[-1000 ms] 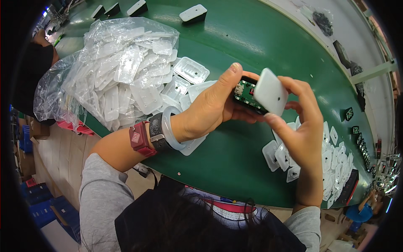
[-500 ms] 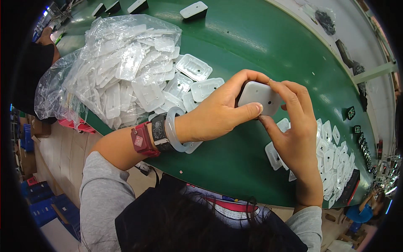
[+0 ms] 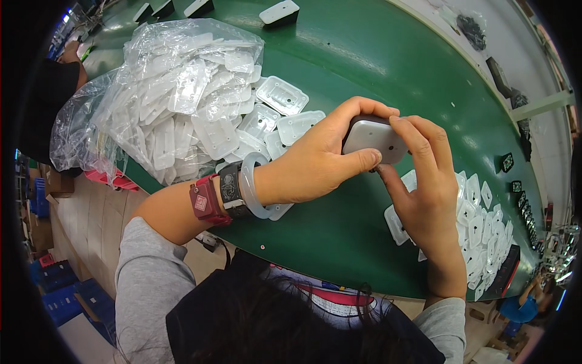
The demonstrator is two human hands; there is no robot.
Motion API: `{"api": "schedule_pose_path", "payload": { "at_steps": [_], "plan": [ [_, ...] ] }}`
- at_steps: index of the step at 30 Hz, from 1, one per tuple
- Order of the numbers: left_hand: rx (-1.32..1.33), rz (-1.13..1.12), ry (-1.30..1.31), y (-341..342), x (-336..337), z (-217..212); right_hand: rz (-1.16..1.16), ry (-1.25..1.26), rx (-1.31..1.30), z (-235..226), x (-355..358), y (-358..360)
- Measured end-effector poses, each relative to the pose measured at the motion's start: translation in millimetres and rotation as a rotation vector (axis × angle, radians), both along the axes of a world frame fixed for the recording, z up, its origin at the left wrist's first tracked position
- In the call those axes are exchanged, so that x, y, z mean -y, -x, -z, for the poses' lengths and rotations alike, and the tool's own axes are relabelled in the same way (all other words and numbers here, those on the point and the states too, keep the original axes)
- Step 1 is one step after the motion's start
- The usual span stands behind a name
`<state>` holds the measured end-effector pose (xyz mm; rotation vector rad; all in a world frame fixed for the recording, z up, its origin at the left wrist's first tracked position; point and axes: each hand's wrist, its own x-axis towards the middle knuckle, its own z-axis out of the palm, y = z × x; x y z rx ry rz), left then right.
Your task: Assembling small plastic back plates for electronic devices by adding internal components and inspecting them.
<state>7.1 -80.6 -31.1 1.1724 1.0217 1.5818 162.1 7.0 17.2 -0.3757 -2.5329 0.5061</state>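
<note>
Between both hands, above the green table, is a small box-shaped device [image 3: 374, 141] with a white-grey cover, a dark body and a small dark hole near one end. My left hand [image 3: 321, 155] grips it from the left, thumb along its near edge and fingers around the far side. On its right end, my right hand [image 3: 424, 182] closes with fingertips at the far corner and thumb at the near corner. Left of the device lie loose white plastic covers [image 3: 282, 96]. More white covers [image 3: 479, 230], some with dark marks, are heaped beside my right wrist.
A clear plastic bag [image 3: 136, 70] full of white covers fills the table's left. Several black-and-white devices [image 3: 280, 13] stand along the far edge. Small dark parts [image 3: 524, 209] line the right edge, near a black box [image 3: 506, 273]. Another person's arm [image 3: 71, 60] shows at far left.
The device has tilted slightly in my hands, its dark far side showing a little more. Both hands keep their hold, with only slight finger shifts.
</note>
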Motion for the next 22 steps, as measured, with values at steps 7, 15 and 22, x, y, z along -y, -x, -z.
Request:
{"api": "schedule_pose_path", "payload": {
  "at_steps": [7,15,22],
  "plan": [
    [0.151,0.033,0.048,2.2,2.4,-6.0,0.007,0.897,-0.069,-4.1,-8.6,-1.9],
    [0.139,0.032,-0.003,-1.6,-2.6,-2.6,-0.017,1.198,-0.165,-1.6,-13.7,4.0],
    [0.219,0.07,0.078,-3.3,0.7,-2.9,-0.046,1.215,-0.08,3.3,-22.7,3.1]
  ]
}}
